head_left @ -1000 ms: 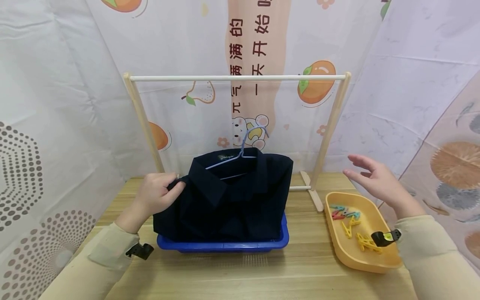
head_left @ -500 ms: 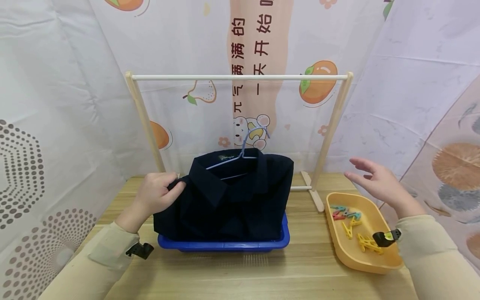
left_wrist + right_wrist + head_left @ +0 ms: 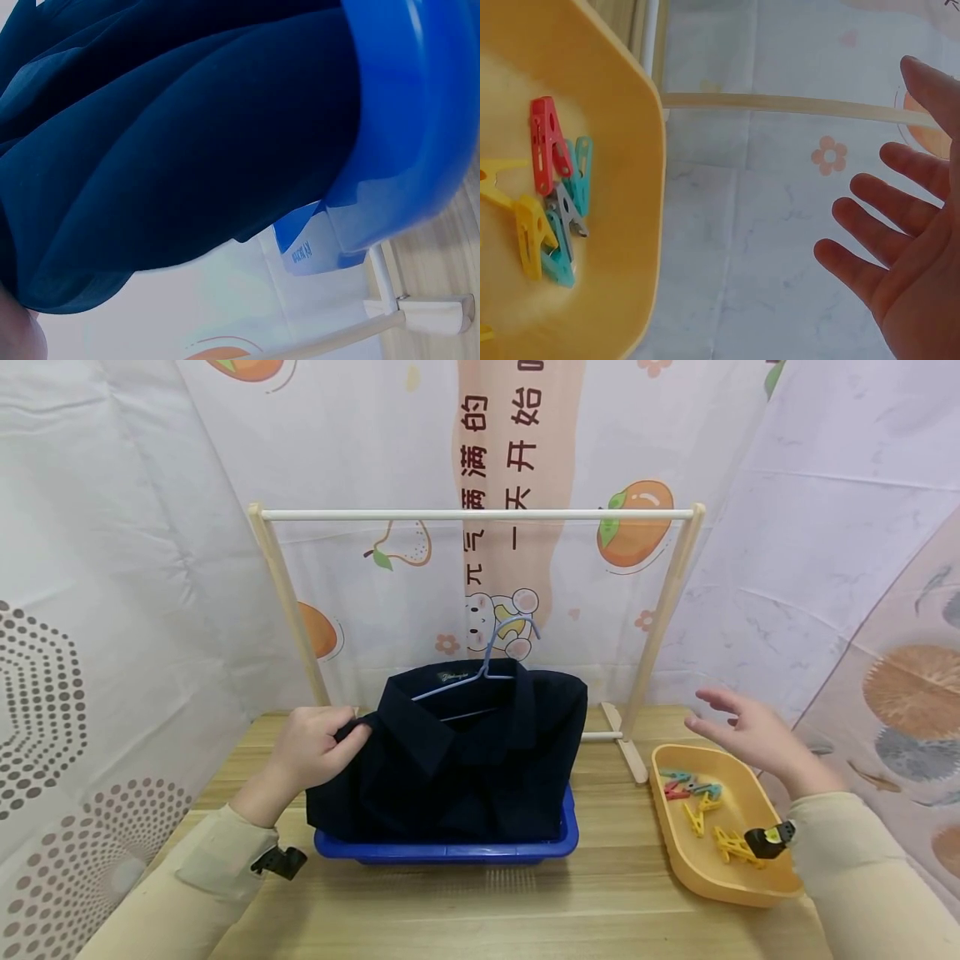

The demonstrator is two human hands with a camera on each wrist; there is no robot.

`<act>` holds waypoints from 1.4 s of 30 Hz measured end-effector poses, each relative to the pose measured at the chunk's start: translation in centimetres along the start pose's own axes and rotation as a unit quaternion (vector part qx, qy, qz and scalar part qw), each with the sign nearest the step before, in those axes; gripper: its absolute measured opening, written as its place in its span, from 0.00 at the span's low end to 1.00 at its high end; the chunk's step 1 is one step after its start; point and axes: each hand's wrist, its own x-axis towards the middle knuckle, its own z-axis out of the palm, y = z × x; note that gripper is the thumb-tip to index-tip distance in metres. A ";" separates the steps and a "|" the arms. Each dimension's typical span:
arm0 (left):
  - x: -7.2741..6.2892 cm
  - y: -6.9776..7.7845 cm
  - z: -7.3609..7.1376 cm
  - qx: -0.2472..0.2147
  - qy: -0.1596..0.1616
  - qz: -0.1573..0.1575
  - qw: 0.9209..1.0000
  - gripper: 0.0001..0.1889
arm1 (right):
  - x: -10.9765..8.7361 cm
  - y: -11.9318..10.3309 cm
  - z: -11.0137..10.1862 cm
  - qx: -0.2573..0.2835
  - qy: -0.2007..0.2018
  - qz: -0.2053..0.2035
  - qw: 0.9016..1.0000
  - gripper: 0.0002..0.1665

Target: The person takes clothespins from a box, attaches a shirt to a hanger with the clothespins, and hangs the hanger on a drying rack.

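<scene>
A dark shirt (image 3: pixel 457 793) sits bunched at the center of the table, its lower part in a blue basket (image 3: pixel 450 853), while a person's left hand (image 3: pixel 311 743) pinches the cloth at the shoulder, at 9 o'clock from the collar (image 3: pixel 420 727). A thin blue hanger (image 3: pixel 486 673) rests inside the neck, its hook pointing to 12 o'clock, toward the white bar (image 3: pixel 480 515) of a wooden rack. At 3 o'clock, the right hand (image 3: pixel 753 731) hangs with fingers spread and nothing in them, beyond a yellow tray (image 3: pixel 750 806) of plastic pegs (image 3: pixel 738 845) at 4 o'clock. The shirt looks soft, limp and fairly light, likely to sag and slide rather than break; the hanger appears slim but stiff. The surest hold would seem to be the hanger's neck, just below the hook, with the shoulder cloth as a second grip
</scene>
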 end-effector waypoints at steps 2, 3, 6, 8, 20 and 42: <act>0.0 0.0 0.0 0.000 0.000 0.000 1.000 0.22 | 0.0 0.2 0.1 -0.012 -0.007 0.004 1.000 0.41; 0.0 0.0 0.0 0.000 -0.001 0.000 1.000 0.22 | 0.0 0.3 0.2 -0.018 -0.009 0.004 1.000 0.42; -0.1 0.0 0.0 0.000 -0.001 0.001 1.000 0.22 | 0.1 0.5 0.5 -0.041 -0.013 0.001 0.999 0.42; -0.1 -0.1 0.1 0.003 -0.002 0.004 1.000 0.21 | 0.1 0.7 0.6 -0.051 -0.013 -0.001 0.999 0.42; -0.1 0.0 0.1 0.005 -0.003 0.004 1.000 0.22 | 0.3 1.9 1.4 -0.067 -0.025 0.005 0.997 0.43; -0.1 0.1 0.0 -0.013 -0.016 -0.009 1.000 0.18 | 0.4 3.4 2.8 -0.064 -0.035 0.012 0.997 0.40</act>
